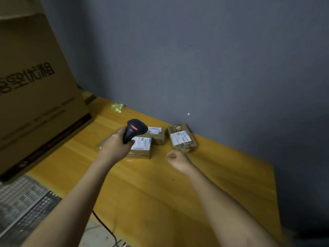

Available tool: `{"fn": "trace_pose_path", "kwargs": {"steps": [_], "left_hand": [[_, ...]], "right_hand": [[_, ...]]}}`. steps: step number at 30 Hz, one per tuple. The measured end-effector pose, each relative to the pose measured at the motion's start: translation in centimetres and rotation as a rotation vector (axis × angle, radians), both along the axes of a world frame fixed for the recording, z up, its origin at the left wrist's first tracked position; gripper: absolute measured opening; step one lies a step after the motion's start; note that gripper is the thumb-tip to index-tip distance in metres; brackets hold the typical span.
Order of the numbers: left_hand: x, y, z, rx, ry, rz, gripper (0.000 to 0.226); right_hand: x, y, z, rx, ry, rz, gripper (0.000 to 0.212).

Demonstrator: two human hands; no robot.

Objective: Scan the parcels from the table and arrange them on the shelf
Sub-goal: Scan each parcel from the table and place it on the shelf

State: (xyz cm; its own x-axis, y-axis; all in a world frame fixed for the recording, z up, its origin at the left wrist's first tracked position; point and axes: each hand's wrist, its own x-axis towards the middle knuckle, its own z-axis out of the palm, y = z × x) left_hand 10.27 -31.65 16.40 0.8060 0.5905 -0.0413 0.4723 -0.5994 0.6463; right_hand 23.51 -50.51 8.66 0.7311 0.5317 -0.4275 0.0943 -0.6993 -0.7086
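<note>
On the yellow worktop (160, 193), near the grey wall, three small cardboard parcels sit close together: the nearest parcel (141, 147) just past my left hand, a second parcel (157, 135) touching it behind, and a third parcel (182, 138) a little apart to the right, its label facing up. My left hand (114, 148) is wrapped round the grip of the black scanner (134, 130), whose red light shows on top. My right hand (177, 158) hovers near the third parcel, fingers curled into a loose fist, holding nothing. I judge these boxes to be light and stiff, easy for one hand. The tape may be a bit slick, so I would take each across its short sides, thumb on one wall and fingers opposite, keeping the label uncovered for scanning.
</note>
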Motion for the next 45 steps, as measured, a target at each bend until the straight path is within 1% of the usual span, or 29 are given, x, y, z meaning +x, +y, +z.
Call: {"fn": "trace_pose_path", "kwargs": {"steps": [5,7,9,11,13,16,18,19,21,23,25,28,30,31,35,38,42,45], "left_hand": [[3.6,6.0,-3.6,-0.081,0.076,-0.047,0.040],[5.0,7.9,-5.3,-0.122,0.106,-0.050,0.044],[6.3,9.2,-7.1,-0.179,0.138,-0.048,0.041],[7.5,10.0,-9.0,-0.248,0.166,-0.059,0.025],[8.4,10.5,-10.5,-0.325,0.210,-0.061,0.011],[9.1,10.9,-12.3,-0.395,0.275,-0.095,0.008],[9.2,10.8,-12.8,-0.442,0.315,-0.120,0.013],[9.2,10.7,-12.8,-0.462,0.317,-0.128,0.014],[9.2,10.5,-12.6,-0.481,0.316,-0.130,0.007],[9.0,10.3,-12.1,-0.506,0.304,-0.136,0.014],[8.9,10.0,-11.5,-0.534,0.283,-0.158,0.014],[8.7,8.9,-9.4,-0.548,0.253,-0.211,0.017],[8.9,7.9,-7.6,-0.550,0.209,-0.222,0.015],[9.0,7.3,-6.3,-0.547,0.172,-0.220,0.016],[9.6,4.9,-0.3,-0.534,0.009,-0.245,0.013],[10.1,3.2,4.3,-0.515,-0.103,-0.304,0.006],[10.7,1.3,9.7,-0.486,-0.227,-0.359,0.007],[10.6,-0.1,13.3,-0.486,-0.305,-0.429,0.016]], "right_hand": [[0.4,6.5,-2.8,-0.020,0.101,-0.080,0.026],[0.4,8.4,-3.9,-0.040,0.157,-0.116,0.034],[0.4,9.9,-4.8,-0.018,0.184,-0.186,0.043],[0.5,11.1,-5.5,0.057,0.193,-0.270,0.048],[0.7,12.1,-6.3,0.114,0.229,-0.350,0.047],[0.8,13.3,-7.8,0.130,0.303,-0.378,0.042],[0.7,13.6,-8.7,0.170,0.371,-0.424,0.042],[0.7,13.6,-8.8,0.219,0.389,-0.473,0.042],[0.3,13.4,-8.7,0.350,0.421,-0.610,0.044],[-0.1,13.0,-8.5,0.455,0.451,-0.718,0.043],[-0.5,12.3,-8.1,0.492,0.417,-0.775,0.042],[0.0,10.9,-6.0,0.592,0.360,-0.855,0.050],[0.8,9.8,-3.5,0.699,0.371,-0.887,0.047],[1.3,9.1,-2.2,0.726,0.340,-0.887,0.045],[3.3,5.2,4.0,0.677,0.109,-0.834,0.041],[4.3,2.2,8.8,0.654,0.019,-0.796,0.041],[5.2,-0.2,14.3,0.669,-0.082,-0.748,0.041],[5.8,-1.5,17.5,0.684,-0.133,-0.720,0.043]]}}
